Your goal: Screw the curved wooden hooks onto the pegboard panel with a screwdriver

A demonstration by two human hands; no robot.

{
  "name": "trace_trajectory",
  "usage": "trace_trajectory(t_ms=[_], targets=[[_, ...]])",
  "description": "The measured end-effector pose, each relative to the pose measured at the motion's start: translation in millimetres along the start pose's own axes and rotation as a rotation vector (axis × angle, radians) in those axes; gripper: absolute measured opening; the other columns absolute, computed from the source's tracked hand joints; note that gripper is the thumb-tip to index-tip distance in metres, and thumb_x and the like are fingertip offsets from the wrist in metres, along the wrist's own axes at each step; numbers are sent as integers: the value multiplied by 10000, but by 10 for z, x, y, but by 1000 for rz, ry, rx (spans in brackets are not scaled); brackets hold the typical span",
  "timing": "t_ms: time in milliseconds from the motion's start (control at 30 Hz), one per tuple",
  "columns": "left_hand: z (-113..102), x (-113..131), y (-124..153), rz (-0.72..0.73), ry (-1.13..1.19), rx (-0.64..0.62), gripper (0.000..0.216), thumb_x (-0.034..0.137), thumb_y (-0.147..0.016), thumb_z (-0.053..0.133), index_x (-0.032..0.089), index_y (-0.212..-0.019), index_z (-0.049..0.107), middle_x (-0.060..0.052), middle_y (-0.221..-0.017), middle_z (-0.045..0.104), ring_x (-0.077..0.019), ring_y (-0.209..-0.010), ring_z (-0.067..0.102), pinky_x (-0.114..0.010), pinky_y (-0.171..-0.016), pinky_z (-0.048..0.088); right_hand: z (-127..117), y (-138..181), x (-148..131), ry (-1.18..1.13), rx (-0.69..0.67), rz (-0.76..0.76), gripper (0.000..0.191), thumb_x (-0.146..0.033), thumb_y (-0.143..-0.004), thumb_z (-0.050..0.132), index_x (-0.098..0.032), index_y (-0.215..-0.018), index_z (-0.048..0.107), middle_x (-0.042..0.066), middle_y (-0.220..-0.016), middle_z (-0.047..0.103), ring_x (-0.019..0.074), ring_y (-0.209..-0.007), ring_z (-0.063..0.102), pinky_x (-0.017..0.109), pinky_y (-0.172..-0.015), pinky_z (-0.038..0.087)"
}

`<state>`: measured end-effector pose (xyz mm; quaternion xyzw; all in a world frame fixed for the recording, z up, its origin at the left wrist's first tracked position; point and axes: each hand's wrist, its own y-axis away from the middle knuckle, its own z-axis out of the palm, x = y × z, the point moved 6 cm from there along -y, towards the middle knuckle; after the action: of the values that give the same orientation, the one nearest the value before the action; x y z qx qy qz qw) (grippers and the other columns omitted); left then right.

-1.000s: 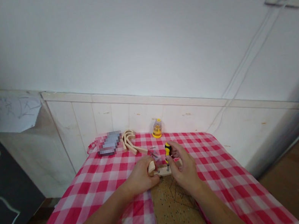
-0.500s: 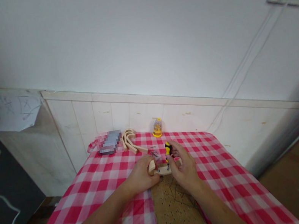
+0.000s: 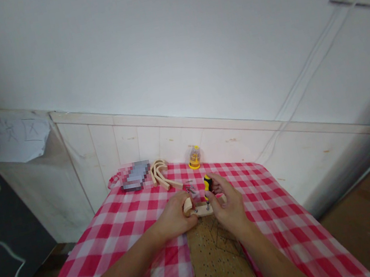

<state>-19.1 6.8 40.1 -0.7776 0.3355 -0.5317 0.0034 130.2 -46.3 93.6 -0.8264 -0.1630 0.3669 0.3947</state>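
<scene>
My left hand is closed on a pale wooden piece lying at the far end of a brown perforated board. Its fingers wrap a curved end of that piece. My right hand pinches a small yellow and black screwdriver, held upright with its tip down on the wooden piece. A few small metal screws lie just beyond the hands on the red and white checked tablecloth.
Curved wooden strips and a blurred grey object lie at the table's far left. A yellow screwdriver bit holder stands by the white panelled wall. A paper sign hangs at left. The floor drops off on the right.
</scene>
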Motion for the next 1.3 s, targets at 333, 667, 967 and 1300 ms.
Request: trace_trajectory(t_ms=[333,667,967,1300], targets=[[6,-39,-2,-25,-19,-4,206,93,-587,578,191,-761,527,11,-768,560,-149,-665,496,-251,-592,349,-20,-13,-31,19,6,10,382,-194,-901,649,-250,-1277,617,56,-1051,746,190,-812,713,339,-771,622],[15,-74,4,-41,-25,0,216,97,-597,590,196,-773,513,25,-751,537,-142,-655,486,-246,-591,349,-22,-5,-40,36,11,-19,374,-210,-909,647,-248,-1280,611,52,-1014,739,183,-777,703,328,-743,617],[37,-138,1,-63,-26,-9,214,91,-605,610,197,-758,504,24,-752,530,-145,-667,499,-245,-586,348,14,24,-59,11,-50,0,437,-163,-911,572,-247,-1340,574,76,-1120,752,206,-894,752,360,-828,641],[23,-91,0,-41,-23,6,203,94,-602,599,197,-746,501,23,-741,532,-147,-657,495,-251,-584,348,18,13,-35,15,-33,-15,427,-164,-904,587,-238,-1325,583,81,-1124,753,204,-863,751,358,-800,648]])
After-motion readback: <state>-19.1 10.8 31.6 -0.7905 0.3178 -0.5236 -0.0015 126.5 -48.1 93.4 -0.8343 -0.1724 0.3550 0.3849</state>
